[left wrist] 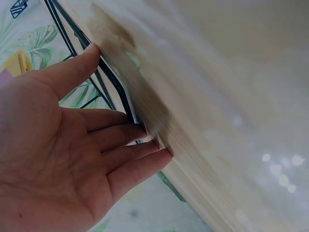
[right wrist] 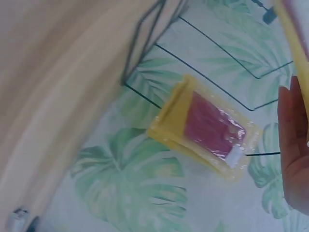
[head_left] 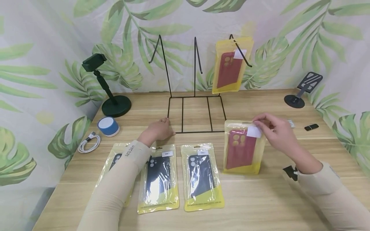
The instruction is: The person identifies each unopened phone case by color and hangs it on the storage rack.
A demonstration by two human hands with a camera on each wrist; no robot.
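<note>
My right hand (head_left: 277, 132) pinches the top right corner of a packaged red phone case (head_left: 241, 149), held upright in front of the black wire rack (head_left: 199, 132). At the rack's front left corner, my left hand (head_left: 159, 130) touches the wire. The left wrist view shows this hand (left wrist: 72, 150) with thumb and fingers mostly straight against the wire and tabletop. Another packaged red phone case (head_left: 229, 69) hangs on the rack's right hook. In the right wrist view, the hanging case (right wrist: 215, 125) shows, while only part of my right hand (right wrist: 294, 154) is in frame.
Packaged dark phone cases (head_left: 158, 176), (head_left: 200, 175) lie in front; another is partly behind my left sleeve. A dark green stand (head_left: 116, 106), blue-and-white round object (head_left: 108, 126) and white cable (head_left: 90, 144) sit left. At right are a phone stand (head_left: 295, 101) and small black object (head_left: 311, 127).
</note>
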